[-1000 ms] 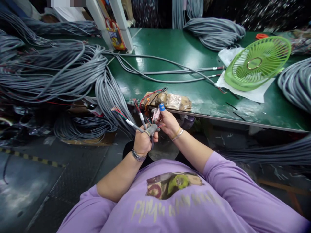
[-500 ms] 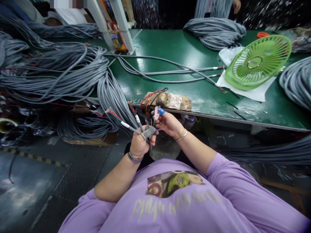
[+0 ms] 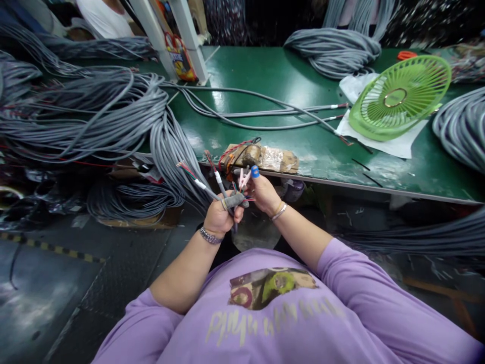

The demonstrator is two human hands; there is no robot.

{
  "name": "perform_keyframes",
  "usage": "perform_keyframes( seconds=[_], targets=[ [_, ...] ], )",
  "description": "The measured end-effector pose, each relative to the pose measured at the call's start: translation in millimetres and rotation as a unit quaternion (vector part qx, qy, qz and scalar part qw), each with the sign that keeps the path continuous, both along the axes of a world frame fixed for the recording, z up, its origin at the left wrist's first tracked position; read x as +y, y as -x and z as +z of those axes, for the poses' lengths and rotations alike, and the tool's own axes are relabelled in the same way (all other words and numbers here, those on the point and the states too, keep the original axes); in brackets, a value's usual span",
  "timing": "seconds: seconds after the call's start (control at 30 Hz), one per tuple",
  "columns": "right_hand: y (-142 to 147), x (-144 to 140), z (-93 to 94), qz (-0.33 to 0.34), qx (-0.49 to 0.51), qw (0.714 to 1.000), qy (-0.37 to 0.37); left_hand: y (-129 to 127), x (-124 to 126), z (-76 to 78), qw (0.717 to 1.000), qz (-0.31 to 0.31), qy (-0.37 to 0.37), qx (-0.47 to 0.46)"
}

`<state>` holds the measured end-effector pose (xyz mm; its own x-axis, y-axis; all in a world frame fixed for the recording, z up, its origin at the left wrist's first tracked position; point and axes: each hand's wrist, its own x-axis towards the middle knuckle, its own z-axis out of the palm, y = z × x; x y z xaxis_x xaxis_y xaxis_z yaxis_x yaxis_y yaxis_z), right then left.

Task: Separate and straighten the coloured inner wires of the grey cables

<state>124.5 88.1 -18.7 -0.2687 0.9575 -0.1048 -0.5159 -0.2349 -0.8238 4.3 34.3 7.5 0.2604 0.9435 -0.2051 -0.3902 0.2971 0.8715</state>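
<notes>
My left hand [image 3: 220,216] is closed round several grey cables [image 3: 221,183], and its thumb wears a grey cloth cover [image 3: 234,200]. Two of the cables stick up beyond the fist, with white bands and bared coloured wires [image 3: 186,170] at their ends. More thin coloured wires fan out between the two hands. My right hand [image 3: 266,194] pinches a small pink clip [image 3: 244,179] beside those wires. A blue cover [image 3: 255,172] sits on one of its fingertips. The clip's lower end is hidden among fingers and wires.
A thick bundle of grey cable [image 3: 109,114] lies at the left of the green table [image 3: 242,65]. On the front edge sits a taped cardboard piece [image 3: 278,159] with wires. A green fan [image 3: 396,98] stands at the right, near more cable coils [image 3: 333,48].
The pink clip has turned so its forked shape shows. My left hand and the cable ends have shifted slightly right. A hand at the far back has gone from view.
</notes>
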Motion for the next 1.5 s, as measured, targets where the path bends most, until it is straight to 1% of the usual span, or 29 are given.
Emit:
perform_keyframes(
  seconds=[0.07, 0.17, 0.23, 0.33, 0.43, 0.5, 0.57, 0.63, 0.7, 0.8, 0.9, 0.97, 1.0, 1.07, 1.1, 1.17, 1.23, 1.27, 1.33, 1.4, 1.43, 1.5],
  targets=[
    [3, 3, -0.4, 0.032, 0.045, 0.998, 0.035, 0, 0, -1.7, 1.0, 0.006, 0.006, -0.003],
    [7, 5, 3.3, 0.021, 0.076, 0.994, 0.074, 1, -1, -5.0, 1.0, 0.011, 0.013, -0.001],
    [9, 5, 5.2, 0.012, 0.09, 0.992, 0.083, 1, -1, -7.3, 1.0, 0.006, 0.014, 0.004],
    [8, 4, 3.7, 0.021, 0.114, 0.989, 0.088, 2, -1, -9.4, 1.0, 0.004, 0.012, 0.008],
    [2, 2, -0.2, 0.056, 0.126, 0.986, 0.097, 4, -4, -9.9, 1.0, 0.012, 0.004, 0.009],
    [-7, -1, -1.3, 0.105, 0.1, 0.984, 0.106, 5, -9, -10.4, 1.0, 0.015, -0.003, 0.02],
    [-18, -5, 0.0, 0.174, 0.041, 0.978, 0.104, 6, -16, -11.6, 0.999, 0.022, -0.012, 0.046],
    [-29, -9, 3.9, 0.234, -0.035, 0.969, 0.075, 6, -23, -13.8, 0.996, 0.033, -0.025, 0.081],
    [-37, -13, 9.8, 0.252, -0.103, 0.962, 0.022, 6, -29, -16.2, 0.992, 0.033, -0.038, 0.117],
    [-41, -18, 20.1, 0.235, -0.181, 0.952, -0.077, 6, -33, -18.6, 0.983, 0.006, -0.056, 0.173],
    [-38, -23, 26.5, 0.226, -0.26, 0.921, -0.183, 7, -32, -19.2, 0.97, -0.062, -0.04, 0.23],
    [-38, -26, 26.2, 0.194, -0.298, 0.906, -0.231, 8, -31, -19.4, 0.963, -0.092, -0.019, 0.252],
    [-40, -28, 24.7, 0.167, -0.303, 0.908, -0.238, 7, -31, -19.6, 0.962, -0.09, -0.013, 0.256],
    [-45, -31, 19.7, 0.113, -0.282, 0.93, -0.207, 6, -31, -20.7, 0.967, -0.058, -0.012, 0.247],
    [-48, -33, 16.5, 0.104, -0.264, 0.942, -0.176, 5, -32, -21.4, 0.971, -0.035, -0.011, 0.236],
    [-54, -39, 9.4, 0.128, -0.229, 0.959, -0.109, 3, -33, -23.3, 0.978, 0.014, -0.002, 0.206],
    [-55, -46, 2.3, 0.153, -0.193, 0.967, -0.063, 0, -33, -25.1, 0.983, 0.042, 0.003, 0.181],
    [-53, -50, -0.9, 0.14, -0.173, 0.974, -0.049, -1, -33, -25.7, 0.984, 0.046, 0.001, 0.173],
    [-47, -55, -5.1, 0.072, -0.139, 0.987, -0.036, -3, -32, -25.9, 0.987, 0.035, -0.006, 0.159],
    [-40, -57, -5.2, 0.036, -0.132, 0.99, -0.039, -3, -31, -24.8, 0.988, 0.001, -0.007, 0.154],
    [-37, -57, -3.8, 0.038, -0.138, 0.989, -0.045, -3, -31, -23.9, 0.988, -0.019, -0.007, 0.156],
    [-32, -54, 0.8, 0.069, -0.158, 0.983, -0.062, -3, -32, -22.2, 0.984, -0.054, -0.009, 0.17]
  ],
)
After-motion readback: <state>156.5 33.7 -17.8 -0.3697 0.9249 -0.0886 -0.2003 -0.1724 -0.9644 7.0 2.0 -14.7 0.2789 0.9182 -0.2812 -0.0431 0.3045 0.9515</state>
